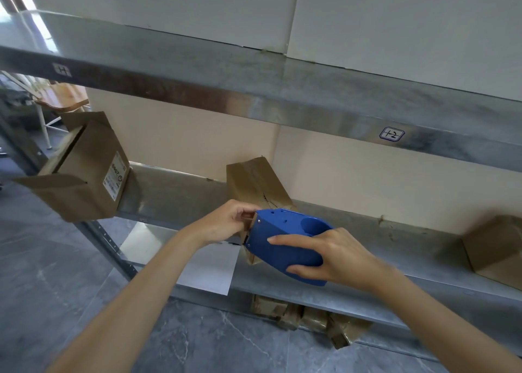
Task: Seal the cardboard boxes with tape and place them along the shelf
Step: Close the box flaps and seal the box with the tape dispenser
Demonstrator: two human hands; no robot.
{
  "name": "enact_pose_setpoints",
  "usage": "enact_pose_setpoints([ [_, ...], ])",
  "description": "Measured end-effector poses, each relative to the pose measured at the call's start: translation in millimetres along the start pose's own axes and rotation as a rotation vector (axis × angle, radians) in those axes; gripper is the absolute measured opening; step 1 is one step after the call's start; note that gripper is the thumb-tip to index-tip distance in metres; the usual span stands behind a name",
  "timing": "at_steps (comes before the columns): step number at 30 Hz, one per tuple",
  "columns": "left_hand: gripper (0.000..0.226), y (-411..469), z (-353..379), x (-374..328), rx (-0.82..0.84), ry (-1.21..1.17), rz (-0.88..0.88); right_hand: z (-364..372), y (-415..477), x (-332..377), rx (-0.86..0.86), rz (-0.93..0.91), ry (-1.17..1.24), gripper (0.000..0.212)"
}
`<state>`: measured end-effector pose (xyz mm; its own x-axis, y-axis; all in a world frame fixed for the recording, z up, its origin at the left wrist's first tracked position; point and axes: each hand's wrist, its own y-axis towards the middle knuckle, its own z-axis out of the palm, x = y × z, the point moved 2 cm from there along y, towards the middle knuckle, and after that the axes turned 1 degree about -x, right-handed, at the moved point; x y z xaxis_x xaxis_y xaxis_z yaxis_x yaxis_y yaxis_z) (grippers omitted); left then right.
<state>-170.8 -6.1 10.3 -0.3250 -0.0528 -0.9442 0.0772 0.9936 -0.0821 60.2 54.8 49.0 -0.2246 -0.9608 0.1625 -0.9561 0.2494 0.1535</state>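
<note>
Cardboard box (258, 180) behind tape dispenser (282, 248), held by left hand (226, 223), right hand (339, 257)

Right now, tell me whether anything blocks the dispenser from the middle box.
Nothing visible does. The dispenser, held by the right hand, sits right before the box; the left hand only pinches tape at its mouth.

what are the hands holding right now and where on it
The right hand grips the blue tape dispenser around its rear body; the left hand pinches the brown tape end at its toothed front.
</note>
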Motion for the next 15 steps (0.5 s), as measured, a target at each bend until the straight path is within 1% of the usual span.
enact_pose_setpoints([
  [2,0.04,-0.3,0.1,1.3,-0.006,-0.006,-0.014,-0.7,-0.6,1.3,0.008,0.001,0.001,0.055],
  [6,0.038,2.0,1.4,2.3,-0.027,0.063,-0.027,-0.7,-1.7,4.2,0.039,-0.006,-0.015,0.057],
  [9,0.036,3.7,2.6,2.7,-0.061,0.054,-0.022,-2.7,-1.8,4.2,0.033,-0.002,-0.04,0.056],
  [15,0.039,4.4,9.9,5.1,-0.149,0.075,0.066,-5.0,0.4,-2.1,0.071,0.045,-0.023,0.054],
])
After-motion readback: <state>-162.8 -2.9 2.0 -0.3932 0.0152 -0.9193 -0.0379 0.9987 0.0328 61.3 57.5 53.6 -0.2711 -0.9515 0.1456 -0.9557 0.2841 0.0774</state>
